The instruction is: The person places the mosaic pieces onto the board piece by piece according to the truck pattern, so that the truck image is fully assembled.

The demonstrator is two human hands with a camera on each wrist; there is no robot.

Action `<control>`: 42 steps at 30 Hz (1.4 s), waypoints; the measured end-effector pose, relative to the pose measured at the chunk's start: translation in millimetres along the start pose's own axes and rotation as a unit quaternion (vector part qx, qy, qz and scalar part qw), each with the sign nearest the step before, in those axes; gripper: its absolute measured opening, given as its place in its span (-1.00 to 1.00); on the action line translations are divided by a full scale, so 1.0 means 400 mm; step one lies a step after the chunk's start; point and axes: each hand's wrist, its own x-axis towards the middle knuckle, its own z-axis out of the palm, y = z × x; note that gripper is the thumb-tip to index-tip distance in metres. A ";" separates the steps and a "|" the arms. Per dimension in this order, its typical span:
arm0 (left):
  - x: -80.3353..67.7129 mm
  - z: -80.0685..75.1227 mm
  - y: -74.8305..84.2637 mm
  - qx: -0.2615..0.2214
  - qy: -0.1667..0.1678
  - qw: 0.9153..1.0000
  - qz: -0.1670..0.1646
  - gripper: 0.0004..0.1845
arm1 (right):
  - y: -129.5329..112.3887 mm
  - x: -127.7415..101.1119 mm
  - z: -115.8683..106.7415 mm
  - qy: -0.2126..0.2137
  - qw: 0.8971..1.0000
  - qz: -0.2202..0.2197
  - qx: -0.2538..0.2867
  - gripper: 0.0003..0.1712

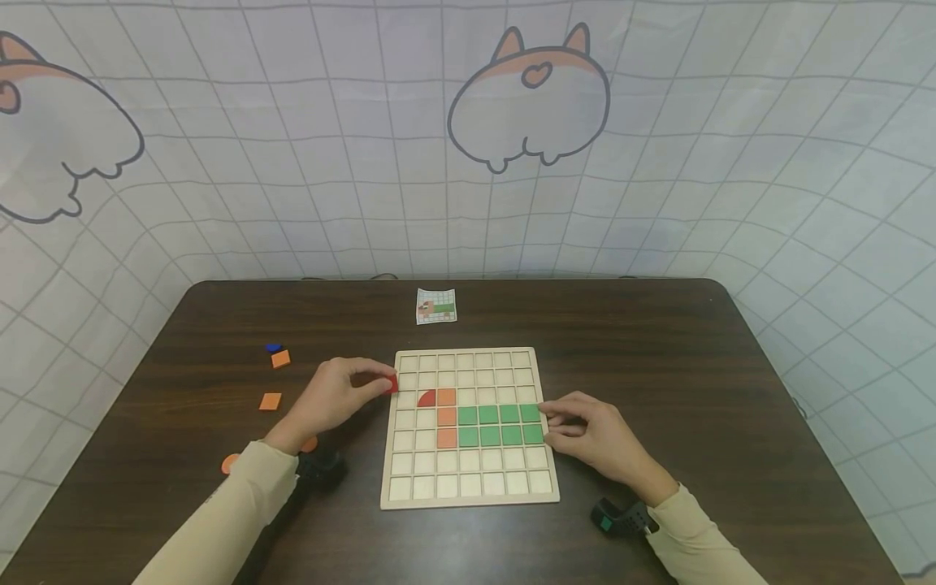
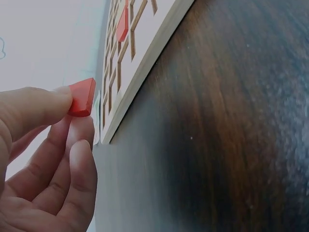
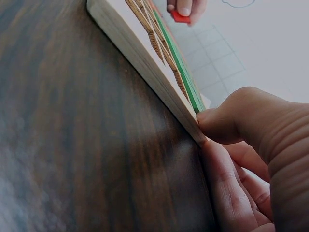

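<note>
My left hand [image 1: 338, 393] pinches a small red tile [image 2: 84, 96] between thumb and finger, above the left edge of the wooden grid board [image 1: 468, 485]. The tile's full outline is partly covered by the fingertips. At the board's right edge, my right hand [image 1: 594, 431] grips the rim, its thumb [image 3: 227, 118] on top and its fingers against the side. Set in the board are two rows of green square tiles [image 1: 510, 425], a column of orange square tiles [image 1: 446, 417] and a red quarter-round tile [image 1: 427, 399].
A small picture card [image 1: 436, 307] lies behind the board on the dark table [image 1: 629, 325]. Left of the board are loose orange squares [image 1: 270, 401], a blue piece [image 1: 274, 347] and orange round pieces [image 1: 230, 464], one partly behind the left wrist. A patterned curtain [image 1: 351, 162] hangs behind.
</note>
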 end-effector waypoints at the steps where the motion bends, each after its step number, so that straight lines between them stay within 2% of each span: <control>1: -0.001 0.001 0.001 0.000 -0.001 1.000 0.001 -0.74 | 0.000 0.000 0.000 0.001 1.000 0.001 0.000 -0.55; 20: 0.000 0.027 0.007 -0.005 -0.015 1.000 0.017 -0.76 | -0.001 0.000 -0.001 -0.001 1.000 0.004 0.005 -0.53; 27: -0.004 0.040 0.014 0.001 -0.019 0.999 0.031 -0.83 | -0.001 0.002 -0.001 0.002 1.000 0.005 -0.004 -0.54; 35: -0.014 0.049 0.018 0.006 -0.039 0.999 0.029 -0.81 | -0.001 0.003 0.000 0.008 1.000 0.007 -0.015 -0.54; 42: -0.024 0.049 0.029 0.027 -0.058 0.997 0.045 -0.80 | 0.000 0.004 0.001 0.007 1.000 0.011 -0.014 -0.54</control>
